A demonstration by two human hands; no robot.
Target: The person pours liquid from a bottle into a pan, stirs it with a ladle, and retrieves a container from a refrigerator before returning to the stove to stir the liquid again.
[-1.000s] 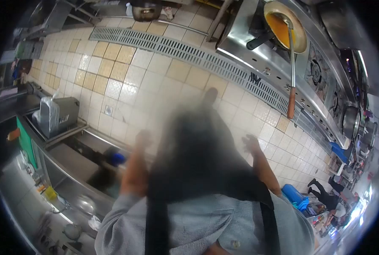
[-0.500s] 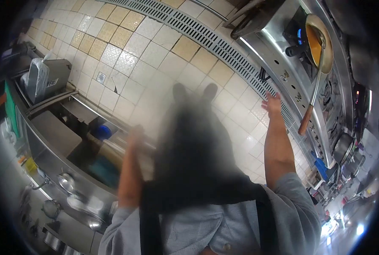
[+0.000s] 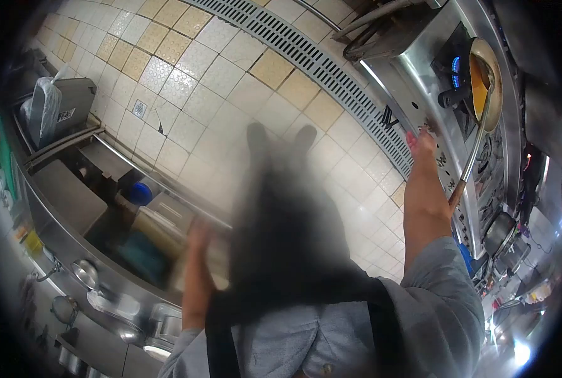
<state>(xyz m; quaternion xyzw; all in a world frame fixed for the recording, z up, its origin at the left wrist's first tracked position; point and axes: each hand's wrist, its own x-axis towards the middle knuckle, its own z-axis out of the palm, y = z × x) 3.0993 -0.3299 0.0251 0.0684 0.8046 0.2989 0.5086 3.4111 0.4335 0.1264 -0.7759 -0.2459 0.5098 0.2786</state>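
My right hand (image 3: 423, 143) is at the front panel of the stove (image 3: 414, 79), its fingers around a small control knob (image 3: 426, 128). Part of the knob is hidden by the fingers. Beyond it, a pan (image 3: 496, 82) of orange liquid sits over a burner with a blue flame (image 3: 455, 72). A ladle (image 3: 472, 157) rests in the pan, its wooden handle slanting down behind my right forearm. My left hand (image 3: 200, 234) hangs low near the counter's edge, too blurred to make out its fingers; I see nothing in it.
On the left runs a steel counter (image 3: 60, 236) with open compartments, a blue round container (image 3: 140, 193) and metal bowls (image 3: 84, 273). A grey bin (image 3: 67, 113) with a plastic liner stands beyond it. A drain grate (image 3: 306, 60) crosses the tiled floor (image 3: 186, 82) beside the stove.
My right hand has moved from in front of the stove to its knob, its spread fingers closing there. The view has shifted slightly. My left hand stays low on the left.
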